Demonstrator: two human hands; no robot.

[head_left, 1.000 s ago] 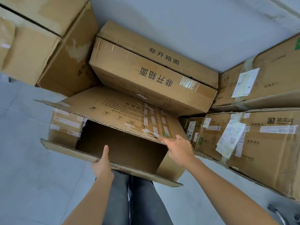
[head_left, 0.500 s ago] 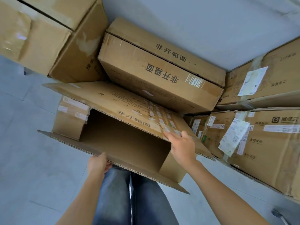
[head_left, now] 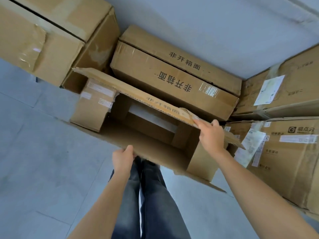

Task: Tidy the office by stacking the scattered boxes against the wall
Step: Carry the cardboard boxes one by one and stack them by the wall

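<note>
Box (head_left: 202,161) lying open-ended, bare cardboard interior showing, left hand (head_left: 122,157) gripping lower flap (head_left: 172,163), right hand (head_left: 211,135) holding upper flap (head_left: 138,94).

The wall (head_left: 215,28) is plain, smooth and matte, painted a pale grey-blue, and fills the upper middle and right of the view. Near the top right corner a faint raised line (head_left: 307,12) runs slantwise across it; what it is cannot be told. The floor (head_left: 39,169) is laid with large light-grey tiles, slightly mottled. Thin darker joints (head_left: 51,217) cross at the lower left, and another runs along the left side. The light is soft, even and cool, and casts only weak shadows on the tiles. A small dark object (head_left: 37,79) sits low at the left, too blurred to identify.
</note>
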